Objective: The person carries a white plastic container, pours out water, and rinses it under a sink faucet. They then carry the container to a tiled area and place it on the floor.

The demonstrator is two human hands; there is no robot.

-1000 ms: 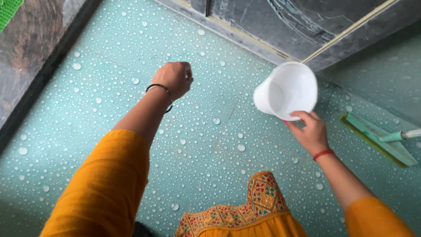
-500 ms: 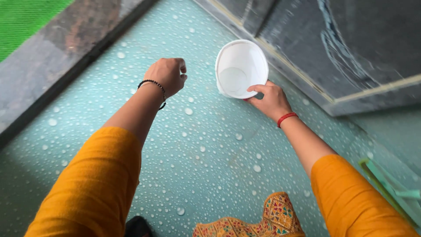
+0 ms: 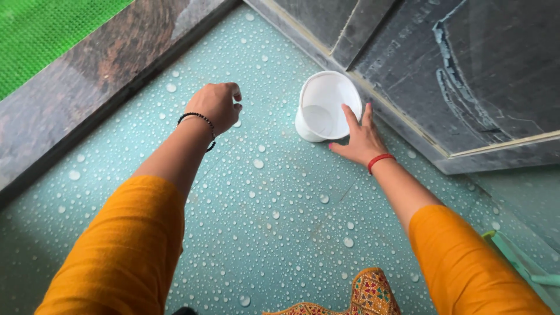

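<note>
White plastic mug (image 3: pixel 324 107) | upright on floor | perhaps some water | right hand (image 3: pixel 360 140) touching

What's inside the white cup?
The round white plastic cup holds a little clear water pooled at its bottom, and nothing else shows inside. The right hand touches its side. The pale green floor directly under the cup is covered.
</note>
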